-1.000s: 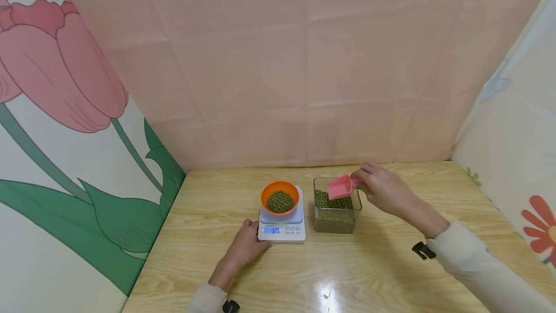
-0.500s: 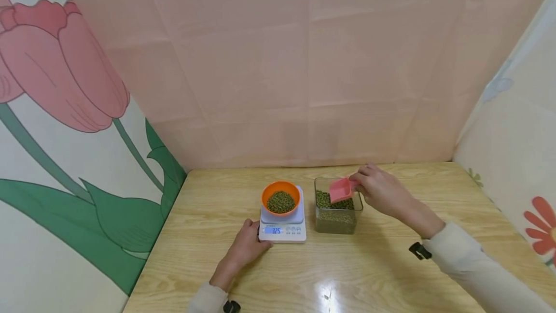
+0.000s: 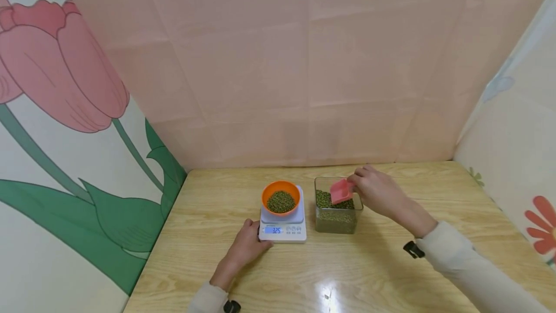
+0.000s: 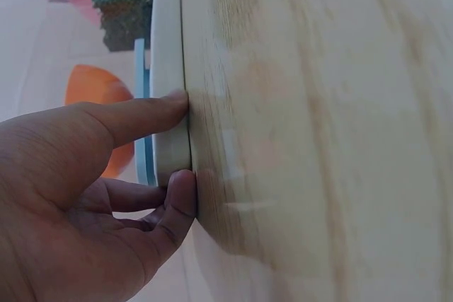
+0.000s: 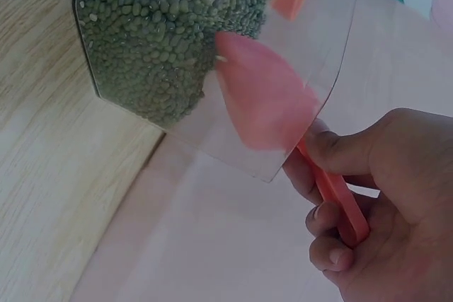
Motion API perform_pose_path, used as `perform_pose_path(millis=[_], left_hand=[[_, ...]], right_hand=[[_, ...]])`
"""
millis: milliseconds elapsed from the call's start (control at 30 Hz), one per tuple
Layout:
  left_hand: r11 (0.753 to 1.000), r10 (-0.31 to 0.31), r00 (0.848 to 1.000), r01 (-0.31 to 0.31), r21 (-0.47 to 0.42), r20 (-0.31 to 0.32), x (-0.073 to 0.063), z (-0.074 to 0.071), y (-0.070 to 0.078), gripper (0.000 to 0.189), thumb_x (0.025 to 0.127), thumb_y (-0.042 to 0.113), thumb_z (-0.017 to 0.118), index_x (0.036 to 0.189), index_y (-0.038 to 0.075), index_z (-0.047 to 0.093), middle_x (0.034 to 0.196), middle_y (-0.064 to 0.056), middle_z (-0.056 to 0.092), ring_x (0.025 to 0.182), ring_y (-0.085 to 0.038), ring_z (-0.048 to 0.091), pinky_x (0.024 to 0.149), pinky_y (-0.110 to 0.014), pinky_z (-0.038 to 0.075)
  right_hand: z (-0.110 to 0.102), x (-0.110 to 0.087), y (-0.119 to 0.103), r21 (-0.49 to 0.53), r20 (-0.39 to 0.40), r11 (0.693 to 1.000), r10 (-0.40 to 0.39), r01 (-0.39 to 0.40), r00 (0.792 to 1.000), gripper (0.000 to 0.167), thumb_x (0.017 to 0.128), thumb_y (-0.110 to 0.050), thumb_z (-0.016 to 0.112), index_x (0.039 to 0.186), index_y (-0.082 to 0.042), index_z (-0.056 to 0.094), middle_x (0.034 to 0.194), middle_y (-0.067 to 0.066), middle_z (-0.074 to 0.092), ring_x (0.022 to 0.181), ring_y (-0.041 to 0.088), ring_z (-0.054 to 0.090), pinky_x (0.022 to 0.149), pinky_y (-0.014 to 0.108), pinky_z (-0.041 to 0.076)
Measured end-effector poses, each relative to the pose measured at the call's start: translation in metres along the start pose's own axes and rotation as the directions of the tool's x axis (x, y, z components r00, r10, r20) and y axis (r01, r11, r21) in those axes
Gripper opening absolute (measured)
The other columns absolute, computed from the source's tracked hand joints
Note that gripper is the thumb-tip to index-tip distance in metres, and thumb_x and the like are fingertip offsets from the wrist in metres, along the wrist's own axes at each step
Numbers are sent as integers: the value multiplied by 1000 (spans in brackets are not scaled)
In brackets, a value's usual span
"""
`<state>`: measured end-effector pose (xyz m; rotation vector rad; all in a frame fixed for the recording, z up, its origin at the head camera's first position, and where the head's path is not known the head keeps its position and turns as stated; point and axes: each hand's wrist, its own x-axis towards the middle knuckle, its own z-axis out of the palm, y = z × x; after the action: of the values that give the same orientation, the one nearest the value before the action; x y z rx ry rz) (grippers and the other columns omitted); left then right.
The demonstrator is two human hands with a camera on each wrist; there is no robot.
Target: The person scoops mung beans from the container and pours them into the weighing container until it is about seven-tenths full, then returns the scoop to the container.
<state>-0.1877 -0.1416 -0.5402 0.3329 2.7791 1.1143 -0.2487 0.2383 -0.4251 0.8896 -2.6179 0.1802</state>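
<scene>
My right hand (image 3: 379,191) grips the handle of a pink scoop (image 3: 341,192), whose blade dips into a clear square container (image 3: 336,221) of green mung beans (image 3: 322,199). In the right wrist view the blade's tip (image 5: 237,51) touches the beans through the clear wall. My left hand (image 3: 248,244) holds the near left corner of a white kitchen scale (image 3: 299,236), thumb along its front edge and fingers curled at its side. On the scale's platform sits an orange bowl (image 3: 269,190) with a heap of mung beans (image 3: 280,202). The lit display (image 3: 272,230) seems to read 325.
The wooden table (image 3: 373,274) extends to both sides and in front of the hands. A pink sheet (image 3: 304,71) hangs behind it. Flower-patterned panels (image 3: 56,86) stand at left and right. The container stands just right of the scale.
My right hand has shifted slightly left, and the scoop has lowered and tilted further toward the beans in the container. The left hand, scale and bowl stay put; the reading looks the same.
</scene>
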Motion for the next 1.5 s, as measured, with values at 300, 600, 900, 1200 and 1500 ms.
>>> perform_pose_path(millis=[300, 600, 900, 1200, 1500], left_hand=[[1000, 4, 1000, -4, -4, -2, 0, 0, -1, 51, 89, 17, 86, 134, -1, 68, 107, -8, 58, 94, -17, 47, 79, -30, 48], [1000, -7, 1000, 7, 4, 0, 1, 1, -2, 53, 89, 19, 87, 134, -1, 67, 108, -8, 57, 94, -17, 49, 81, -31, 50], [1000, 1, 1000, -1, 7, -2, 1, 1, -4, 52, 89, 19, 87, 134, 0, 68, 108, -7, 57, 94, -17, 48, 80, -30, 49], [1000, 6, 1000, -6, 21, -10, 1, 1, -4, 52, 88, 18, 87, 133, 0, 69, 108, -8, 58, 94, -17, 49, 82, -32, 51], [1000, 10, 1000, -9, 14, -11, 1, 1, -3, 52, 88, 18, 87, 134, 1, 69, 108, -8, 58, 94, -17, 48, 81, -32, 50]], right_hand=[[2, 4, -5, -28, 5, 999, -18, 18, 1000, 15, 85, -1, 85, 98, -2, 79, 90, 11, 73, 83, 28, 63, 72, 43, 57], [9, 5, -9, -42, 12, 999, -32, 33, 999, 14, 85, 2, 82, 99, -1, 79, 89, 10, 72, 81, 26, 61, 70, 40, 57], [16, 6, -12, -40, 9, 999, -31, 31, 999, 14, 83, 4, 82, 95, -3, 78, 86, 8, 71, 80, 26, 61, 69, 39, 57], [21, 8, -14, -57, -6, 997, -50, 49, 999, 13, 82, 4, 82, 92, -2, 77, 85, 9, 71, 79, 26, 62, 70, 39, 57], [25, 9, -16, -66, 4, 996, -56, 56, 998, 15, 81, 2, 87, 90, -3, 76, 85, 8, 71, 81, 26, 62, 72, 39, 57]])
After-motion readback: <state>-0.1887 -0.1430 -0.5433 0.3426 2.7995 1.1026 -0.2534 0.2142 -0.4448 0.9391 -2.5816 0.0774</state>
